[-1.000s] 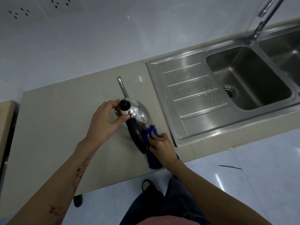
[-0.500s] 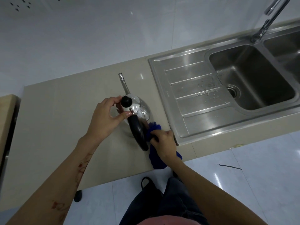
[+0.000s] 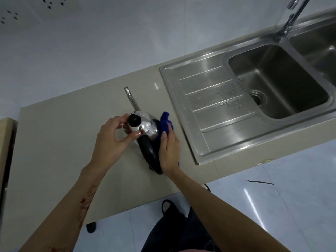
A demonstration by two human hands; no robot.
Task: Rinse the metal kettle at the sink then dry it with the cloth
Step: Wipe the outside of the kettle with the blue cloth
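Kettle (image 3: 145, 127) stands upright on the beige counter (image 3: 54, 142), just left of the sink's (image 3: 236, 113) ribbed drainboard, its thin spout (image 3: 131, 98) pointing away from the person and its black handle (image 3: 150, 153) toward them. Left of the kettle, the left hand (image 3: 111, 140) curls over the lid: thumb and fingers pinch around the black knob (image 3: 134, 120), the thumb tip lying on the shiny lid beside it. Right of the kettle, the right hand (image 3: 170, 150) presses a blue cloth (image 3: 165, 122) against the kettle's side; its fingers lie close together and mostly straight along the cloth, with a corner of cloth sticking up past the fingertips. How the thumb sits under the cloth cannot be told. Further right of the kettle, water drops dot the drainboard, then comes the steel basin with its drain (image 3: 257, 99), and the tap (image 3: 291, 19) rises behind it.
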